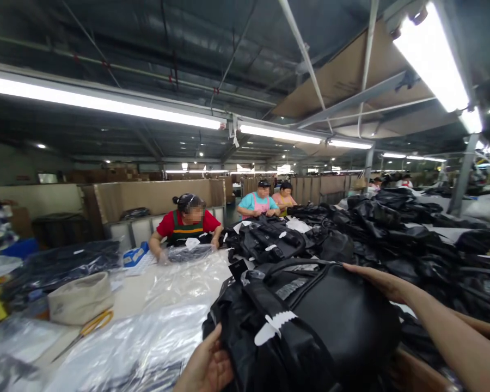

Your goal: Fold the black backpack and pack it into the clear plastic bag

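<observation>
A black leather-like handbag [347, 321] with handles lies tilted in front of me. White paper [269, 329] is wrapped round one strap, and clear wrap covers some hardware. My left hand [212, 359] grips the bag's left side, thumb up against it and fingers curled. Low on the bag's right side is what looks like my right hand [416, 373], its fingers hidden by the bag. Another hand [378, 280], apparently a co-worker's reaching in from the right, rests on the bag's upper right edge. A second forearm shows behind that one.
Clear plastic bags [147, 332] cover the table at left. Yellow-handled scissors [85, 332] lie beside a beige fabric roll [80, 298]. Black bags [392, 234] are heaped at right and beyond. A person in red [188, 223] works across the table; others sit farther back.
</observation>
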{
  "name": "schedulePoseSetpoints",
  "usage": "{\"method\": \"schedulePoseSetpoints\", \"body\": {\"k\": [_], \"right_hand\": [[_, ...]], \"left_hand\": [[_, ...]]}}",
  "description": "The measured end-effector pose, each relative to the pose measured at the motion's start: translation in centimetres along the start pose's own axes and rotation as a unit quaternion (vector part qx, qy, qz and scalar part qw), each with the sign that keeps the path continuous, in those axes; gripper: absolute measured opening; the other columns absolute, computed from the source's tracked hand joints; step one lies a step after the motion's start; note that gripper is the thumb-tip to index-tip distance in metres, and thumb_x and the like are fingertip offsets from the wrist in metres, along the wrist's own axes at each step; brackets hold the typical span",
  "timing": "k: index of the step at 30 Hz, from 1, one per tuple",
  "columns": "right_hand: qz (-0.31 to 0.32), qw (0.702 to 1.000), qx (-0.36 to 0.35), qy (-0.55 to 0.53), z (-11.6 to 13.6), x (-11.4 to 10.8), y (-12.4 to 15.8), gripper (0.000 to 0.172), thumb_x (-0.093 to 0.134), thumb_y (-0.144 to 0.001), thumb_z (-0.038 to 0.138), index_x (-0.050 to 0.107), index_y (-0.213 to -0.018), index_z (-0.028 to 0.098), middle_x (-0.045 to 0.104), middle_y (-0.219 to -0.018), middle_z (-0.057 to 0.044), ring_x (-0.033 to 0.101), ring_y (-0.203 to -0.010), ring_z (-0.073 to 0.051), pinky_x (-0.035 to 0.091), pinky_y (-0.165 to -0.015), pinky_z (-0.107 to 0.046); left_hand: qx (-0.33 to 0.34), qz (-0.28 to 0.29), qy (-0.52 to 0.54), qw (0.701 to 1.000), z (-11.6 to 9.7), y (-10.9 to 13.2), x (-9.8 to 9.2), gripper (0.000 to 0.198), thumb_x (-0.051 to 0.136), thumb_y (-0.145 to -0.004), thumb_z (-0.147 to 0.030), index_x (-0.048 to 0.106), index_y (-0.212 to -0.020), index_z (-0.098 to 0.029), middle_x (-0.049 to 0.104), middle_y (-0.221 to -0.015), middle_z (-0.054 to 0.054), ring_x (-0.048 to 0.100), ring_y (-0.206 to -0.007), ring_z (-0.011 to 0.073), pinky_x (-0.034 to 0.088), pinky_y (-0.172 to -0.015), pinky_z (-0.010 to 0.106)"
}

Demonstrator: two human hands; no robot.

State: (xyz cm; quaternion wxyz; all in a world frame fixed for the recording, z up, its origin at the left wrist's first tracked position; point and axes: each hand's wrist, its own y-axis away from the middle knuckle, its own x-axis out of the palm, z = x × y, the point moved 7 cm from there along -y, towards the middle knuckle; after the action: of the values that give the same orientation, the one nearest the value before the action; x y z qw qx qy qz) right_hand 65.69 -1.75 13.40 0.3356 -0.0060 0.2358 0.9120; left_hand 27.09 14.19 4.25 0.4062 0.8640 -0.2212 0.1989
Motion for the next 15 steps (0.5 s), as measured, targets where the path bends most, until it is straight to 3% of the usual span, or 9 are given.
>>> {"method": "schedulePoseSetpoints", "body": {"k": [3, 7, 9, 11, 13, 15], "right_hand": [[0.103, 0.987, 0.053, -0.107, -1.2, 1.0, -0.9, 0.039, 0.065, -0.072, 0.049, 0.069, -0.088, 0.013, 0.072, -0.088, -0.012, 0.068, -0.076, -0.022, 0.052, -0.079, -0.033], [0.100, 0.985, 0.075, -0.116, -1.9, 1.0, -2.4, 0.040, 0.067, -0.069, 0.049, 0.068, -0.087, 0.014, 0.072, -0.083, -0.010, 0.068, -0.075, -0.021, 0.053, -0.082, -0.031], [0.054, 0.995, 0.045, -0.074, -1.4, 0.5, -3.2, 0.043, 0.070, -0.064, 0.050, 0.067, -0.088, 0.015, 0.072, -0.086, -0.011, 0.068, -0.079, -0.023, 0.053, -0.082, -0.033], [-0.049, 0.998, -0.034, 0.004, 0.2, -0.6, -3.4, 0.052, 0.074, -0.057, 0.052, 0.065, -0.094, 0.016, 0.070, -0.096, -0.012, 0.066, -0.090, -0.027, 0.052, -0.084, -0.037], [-0.168, 0.972, -0.124, 0.104, 2.3, -1.5, -2.6, 0.064, 0.075, -0.052, 0.055, 0.063, -0.102, 0.016, 0.066, -0.110, -0.014, 0.060, -0.104, -0.031, 0.048, -0.091, -0.040], [-0.243, 0.929, -0.208, 0.188, 4.6, -1.4, -1.0, 0.074, 0.073, -0.051, 0.059, 0.062, -0.108, 0.013, 0.062, -0.116, -0.017, 0.055, -0.111, -0.034, 0.043, -0.096, -0.045]], "left_hand": [[-0.008, -0.003, 0.013, 1.000, 0.0, -0.5, 0.9, 0.035, 0.054, -0.087, -0.037, 0.059, -0.099, -0.005, 0.068, -0.072, 0.012, 0.066, -0.063, 0.0228, 0.054, -0.057, 0.028], [-0.004, 0.019, 0.064, 0.998, 0.0, -1.7, 1.9, 0.034, 0.059, -0.084, -0.030, 0.059, -0.109, -0.007, 0.070, -0.079, 0.012, 0.068, -0.070, 0.0251, 0.055, -0.071, 0.035], [0.003, 0.018, 0.072, 0.997, 0.2, -2.8, 1.8, 0.034, 0.063, -0.081, -0.027, 0.060, -0.109, -0.007, 0.070, -0.079, 0.013, 0.068, -0.071, 0.0276, 0.055, -0.072, 0.038], [0.023, -0.005, 0.063, 0.998, 0.4, -4.0, 1.0, 0.036, 0.068, -0.076, -0.023, 0.061, -0.107, -0.007, 0.070, -0.077, 0.014, 0.068, -0.070, 0.0294, 0.056, -0.071, 0.040], [0.069, -0.026, 0.060, 0.995, 0.3, -5.0, 0.0, 0.035, 0.069, -0.073, -0.017, 0.061, -0.106, -0.009, 0.070, -0.076, 0.012, 0.068, -0.070, 0.0290, 0.056, -0.068, 0.040], [0.113, -0.042, 0.062, 0.991, -0.2, -5.5, -0.7, 0.030, 0.067, -0.073, -0.013, 0.062, -0.103, -0.010, 0.070, -0.073, 0.011, 0.068, -0.070, 0.0278, 0.056, -0.066, 0.037]]}}
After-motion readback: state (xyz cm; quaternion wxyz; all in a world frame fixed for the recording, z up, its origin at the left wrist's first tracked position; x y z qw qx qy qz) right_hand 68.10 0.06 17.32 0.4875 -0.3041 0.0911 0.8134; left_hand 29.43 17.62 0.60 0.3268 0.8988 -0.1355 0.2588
